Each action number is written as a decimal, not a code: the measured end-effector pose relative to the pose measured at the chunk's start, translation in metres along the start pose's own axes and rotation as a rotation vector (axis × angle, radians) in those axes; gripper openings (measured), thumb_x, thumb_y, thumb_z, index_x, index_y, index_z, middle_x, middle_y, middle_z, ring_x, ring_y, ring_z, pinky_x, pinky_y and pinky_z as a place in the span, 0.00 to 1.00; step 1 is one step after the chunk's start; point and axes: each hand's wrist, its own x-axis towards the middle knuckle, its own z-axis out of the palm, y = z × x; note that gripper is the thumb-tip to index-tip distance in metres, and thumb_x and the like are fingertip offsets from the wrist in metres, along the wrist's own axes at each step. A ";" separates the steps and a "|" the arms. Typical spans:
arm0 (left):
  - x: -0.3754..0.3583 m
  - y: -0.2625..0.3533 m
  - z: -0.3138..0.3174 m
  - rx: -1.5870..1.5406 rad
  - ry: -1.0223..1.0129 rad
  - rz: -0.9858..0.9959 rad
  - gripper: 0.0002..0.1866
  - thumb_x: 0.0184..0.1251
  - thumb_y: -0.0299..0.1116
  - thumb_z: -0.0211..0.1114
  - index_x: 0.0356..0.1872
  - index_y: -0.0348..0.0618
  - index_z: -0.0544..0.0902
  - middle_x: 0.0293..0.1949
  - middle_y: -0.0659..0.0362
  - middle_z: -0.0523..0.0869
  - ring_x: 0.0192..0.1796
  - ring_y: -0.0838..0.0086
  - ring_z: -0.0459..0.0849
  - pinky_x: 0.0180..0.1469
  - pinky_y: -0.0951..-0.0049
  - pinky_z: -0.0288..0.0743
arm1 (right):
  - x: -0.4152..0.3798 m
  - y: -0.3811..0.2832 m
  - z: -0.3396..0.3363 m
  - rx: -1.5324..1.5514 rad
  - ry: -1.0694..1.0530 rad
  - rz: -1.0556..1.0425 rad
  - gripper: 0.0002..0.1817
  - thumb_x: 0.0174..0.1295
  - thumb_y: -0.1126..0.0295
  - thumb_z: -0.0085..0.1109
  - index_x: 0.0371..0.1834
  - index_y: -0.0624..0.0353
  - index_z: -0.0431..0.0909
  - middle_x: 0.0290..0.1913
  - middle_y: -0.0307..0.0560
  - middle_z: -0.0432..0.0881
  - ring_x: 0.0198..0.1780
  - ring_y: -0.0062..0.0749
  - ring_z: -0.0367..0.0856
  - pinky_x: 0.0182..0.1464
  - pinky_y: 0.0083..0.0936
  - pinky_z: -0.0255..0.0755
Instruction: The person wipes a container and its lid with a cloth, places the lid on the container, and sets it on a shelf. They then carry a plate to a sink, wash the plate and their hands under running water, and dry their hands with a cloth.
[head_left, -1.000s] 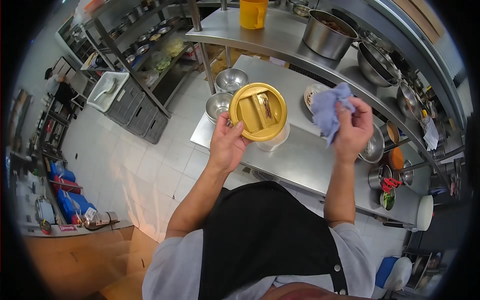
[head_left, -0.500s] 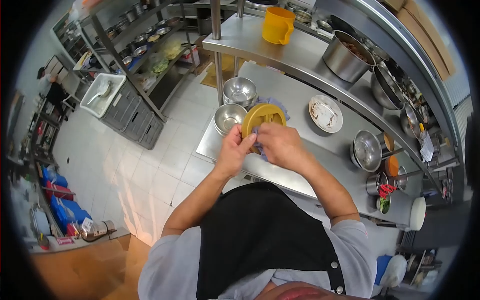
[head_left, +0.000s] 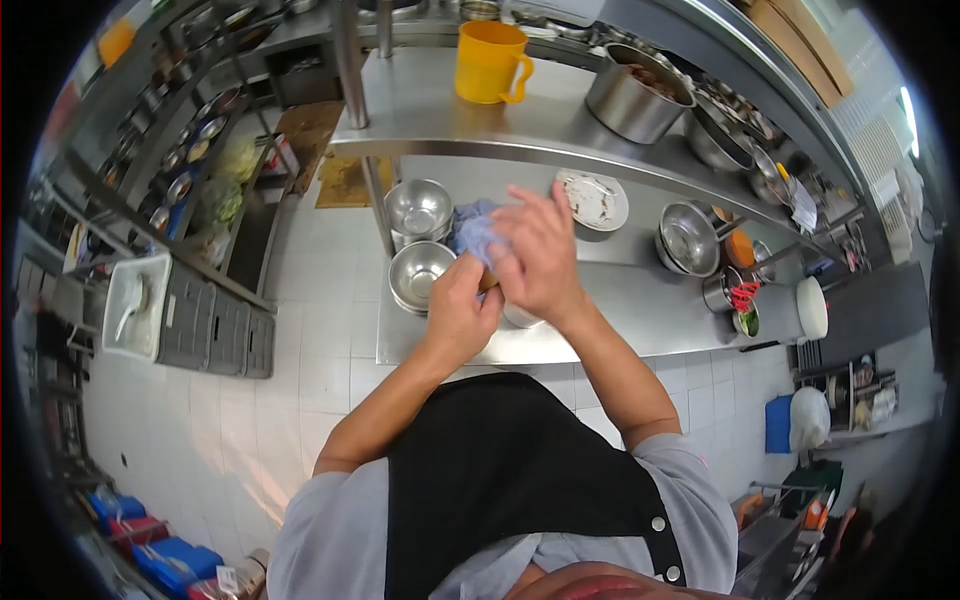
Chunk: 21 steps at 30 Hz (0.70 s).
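My left hand [head_left: 460, 312] is closed, its thumb and fingers pinching a mustard-yellow round lid [head_left: 489, 281]. Only a narrow strip of the lid shows between my hands. My right hand [head_left: 540, 255] is raised over the lid, fingers stretched and spread apart. A bluish-purple cloth [head_left: 478, 230] lies bunched just beyond both hands, overlapped by the right thumb side. Left of the cloth, two stacks of steel bowls [head_left: 421, 270] stand at the counter's corner. Partly hidden below my right hand is a pale round container [head_left: 521, 316].
A steel shelf [head_left: 430, 125] above the counter bears a yellow jug [head_left: 490, 62] and a large pot [head_left: 640, 95]. On the counter [head_left: 620, 300] are a smeared white plate [head_left: 594, 200], steel bowls [head_left: 688, 240] and red-handled scissors [head_left: 743, 296]. Grey crates [head_left: 215, 315] stand left.
The lid, broadly visible before, is now mostly hidden between my hands. My right hand has lifted from it and spread its fingers. The view has swung to the right.
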 end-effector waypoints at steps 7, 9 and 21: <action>-0.014 -0.007 0.018 -0.753 0.098 -0.101 0.08 0.65 0.19 0.65 0.43 0.33 0.77 0.45 0.54 0.87 0.47 0.76 0.83 0.45 0.70 0.77 | -0.043 0.048 0.003 0.879 0.106 0.807 0.13 0.76 0.64 0.50 0.40 0.61 0.80 0.31 0.32 0.79 0.32 0.13 0.72 0.36 0.16 0.66; -0.013 -0.016 0.008 -0.587 -0.087 -0.171 0.07 0.66 0.20 0.66 0.42 0.35 0.77 0.43 0.58 0.85 0.45 0.79 0.80 0.44 0.72 0.76 | -0.041 0.045 -0.001 0.715 0.062 0.767 0.13 0.76 0.65 0.53 0.39 0.62 0.80 0.30 0.32 0.79 0.33 0.17 0.75 0.37 0.19 0.69; -0.005 -0.062 0.022 -1.065 0.156 -0.574 0.12 0.71 0.23 0.65 0.51 0.41 0.76 0.47 0.61 0.83 0.47 0.77 0.82 0.51 0.71 0.76 | -0.078 -0.028 0.026 0.684 0.398 0.836 0.10 0.75 0.67 0.60 0.48 0.65 0.80 0.36 0.41 0.82 0.37 0.24 0.78 0.42 0.23 0.73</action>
